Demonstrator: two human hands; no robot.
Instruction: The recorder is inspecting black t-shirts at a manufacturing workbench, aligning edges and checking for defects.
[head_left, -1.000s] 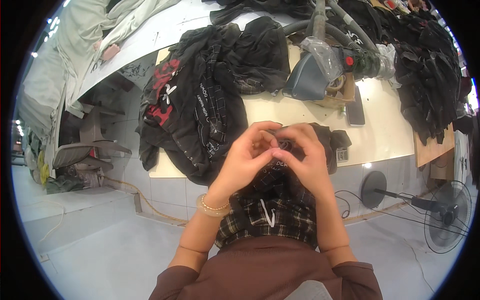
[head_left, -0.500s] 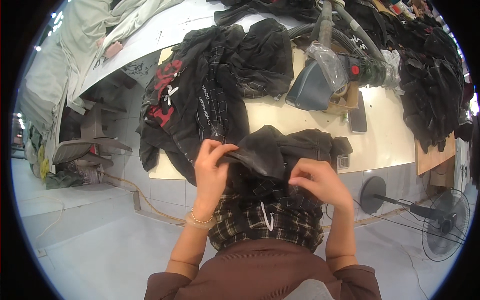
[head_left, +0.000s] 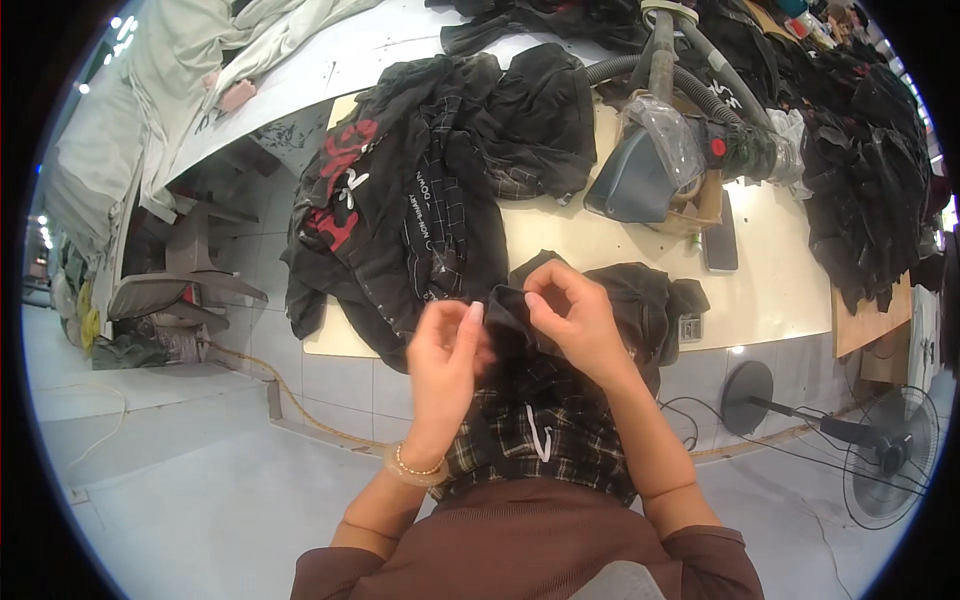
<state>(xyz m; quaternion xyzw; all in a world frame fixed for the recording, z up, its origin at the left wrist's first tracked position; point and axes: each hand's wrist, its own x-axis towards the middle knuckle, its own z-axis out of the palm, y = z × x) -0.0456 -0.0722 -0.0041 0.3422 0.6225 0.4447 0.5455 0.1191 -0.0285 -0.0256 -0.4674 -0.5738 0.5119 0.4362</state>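
Observation:
A black garment [head_left: 637,300] lies bunched across the table's near edge and hangs down over my lap. My right hand [head_left: 575,315] pinches a raised fold of its cloth between thumb and forefinger. Close by on the left is my left hand [head_left: 447,350], its thumb pointing up beside the fold. Its fingers are smeared by motion, so whether they hold any cloth is unclear. Left of both hands, another black garment [head_left: 385,240] with red and white print and a grid-patterned strip spreads over the table.
The cream tabletop [head_left: 765,300] carries a grey-blue machine head [head_left: 630,180] with hoses, and a phone [head_left: 719,245]. Black garments [head_left: 865,190] are heaped at the right. A fan [head_left: 890,455] stands on the floor at right; a grey chair [head_left: 185,285] is at left.
My right hand has moved left and up, and now pinches a fold near the middle. My left hand has moved slightly right and down, away from the cloth edge it was pinching.

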